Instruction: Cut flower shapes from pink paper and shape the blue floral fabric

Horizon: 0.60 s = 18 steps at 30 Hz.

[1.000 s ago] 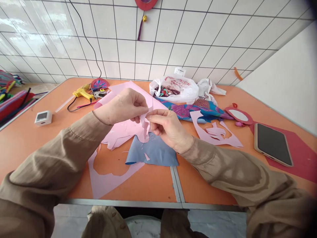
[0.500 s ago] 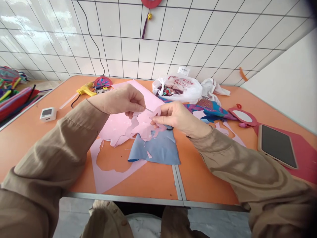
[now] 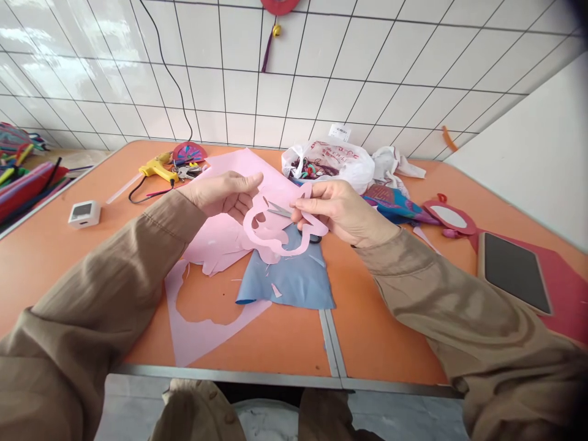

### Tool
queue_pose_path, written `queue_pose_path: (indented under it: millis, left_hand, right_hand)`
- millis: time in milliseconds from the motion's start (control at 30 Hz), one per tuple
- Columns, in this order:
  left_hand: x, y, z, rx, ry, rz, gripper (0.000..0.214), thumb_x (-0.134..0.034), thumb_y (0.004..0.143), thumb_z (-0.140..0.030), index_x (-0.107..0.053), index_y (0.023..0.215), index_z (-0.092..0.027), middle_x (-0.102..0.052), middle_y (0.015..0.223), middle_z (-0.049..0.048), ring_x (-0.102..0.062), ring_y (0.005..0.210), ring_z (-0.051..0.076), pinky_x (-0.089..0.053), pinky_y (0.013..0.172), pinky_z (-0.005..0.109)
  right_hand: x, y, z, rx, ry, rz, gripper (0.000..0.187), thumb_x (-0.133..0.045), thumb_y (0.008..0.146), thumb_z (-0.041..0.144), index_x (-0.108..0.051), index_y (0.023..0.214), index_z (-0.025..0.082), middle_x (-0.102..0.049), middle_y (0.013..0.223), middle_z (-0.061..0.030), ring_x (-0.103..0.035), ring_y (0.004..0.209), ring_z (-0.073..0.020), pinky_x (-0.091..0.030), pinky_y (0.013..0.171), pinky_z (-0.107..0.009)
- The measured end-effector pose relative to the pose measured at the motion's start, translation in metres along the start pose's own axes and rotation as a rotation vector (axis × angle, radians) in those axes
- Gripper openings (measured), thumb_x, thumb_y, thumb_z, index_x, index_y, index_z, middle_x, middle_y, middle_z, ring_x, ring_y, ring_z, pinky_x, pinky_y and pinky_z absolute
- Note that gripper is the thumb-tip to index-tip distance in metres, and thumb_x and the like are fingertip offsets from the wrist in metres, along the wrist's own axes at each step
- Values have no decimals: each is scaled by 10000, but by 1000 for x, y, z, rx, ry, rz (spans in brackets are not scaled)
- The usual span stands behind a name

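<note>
An orange table [image 3: 376,343], metal-rimmed, stands against a glossy white tiled wall [image 3: 367,55] with dark grout, a plain white wall [image 3: 542,147] along its right edge and pale floor [image 3: 404,416] below its near edge.

Hands lifted close together, sleeved forearms [image 3: 114,275] angled inward.
Left hand [image 3: 225,195] pinching, thumb stretched over slightly bent fingers; right hand [image 3: 340,211] turned inward, thumb and forefinger pressed together, other fingers curled.

Light: I see bright, even daylight.
Glare: white sheen on the wall tiles [image 3: 27,67], upper left.
Shadows: soft, faint on the table [image 3: 275,343].
Edges: lines bow; right corners darken and blur.
</note>
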State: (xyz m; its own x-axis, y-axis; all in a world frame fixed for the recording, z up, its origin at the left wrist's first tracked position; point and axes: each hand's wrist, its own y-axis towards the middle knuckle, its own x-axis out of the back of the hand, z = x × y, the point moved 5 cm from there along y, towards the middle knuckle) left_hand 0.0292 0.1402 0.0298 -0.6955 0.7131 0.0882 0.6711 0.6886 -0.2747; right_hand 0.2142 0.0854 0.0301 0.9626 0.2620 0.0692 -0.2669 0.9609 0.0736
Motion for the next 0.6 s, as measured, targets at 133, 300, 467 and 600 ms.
queue_pose_path:
  millis: [133, 300, 467, 600]
  left_hand:
    - [-9, -4, -5, -40, 85, -11, 287, -861, 691, -391, -721, 700, -140, -732, 695, 71, -692, 636, 168, -566, 667, 288]
    - [-12, -4, -6, -26, 101, -57, 235, -857, 693, -329, -719, 675, -140, -744, 718, 74, -684, 617, 156, -568, 627, 278]
    - [-9, -2, -7, -80, 30, -92, 274, -880, 665, -333, -757, 799, -128, -753, 755, 76, -680, 598, 155, -551, 575, 270]
    - [-6, -2, -8, -94, 71, -156, 233, -864, 693, -335, -747, 757, -143, -738, 706, 65, -675, 589, 160, -516, 535, 258]
  right_hand:
    - [4, 1, -1, -8, -3, -10, 197, -810, 702, 326, -722, 586, 193, -710, 635, -50, -630, 540, -137, -455, 490, -278]
    - [3, 0, -1, -29, -6, -27, 195, -789, 713, 288, -706, 575, 179, -709, 637, -48, -636, 552, -129, -456, 510, -273]
    - [2, 1, -4, -62, -14, -40, 295, -872, 633, 404, -706, 606, 161, -710, 640, -61, -630, 555, -144, -463, 484, -259]
    - [3, 3, -11, -134, 6, -61, 415, -938, 512, 471, -714, 653, 152, -720, 642, -68, -632, 547, -159, -468, 465, -259]
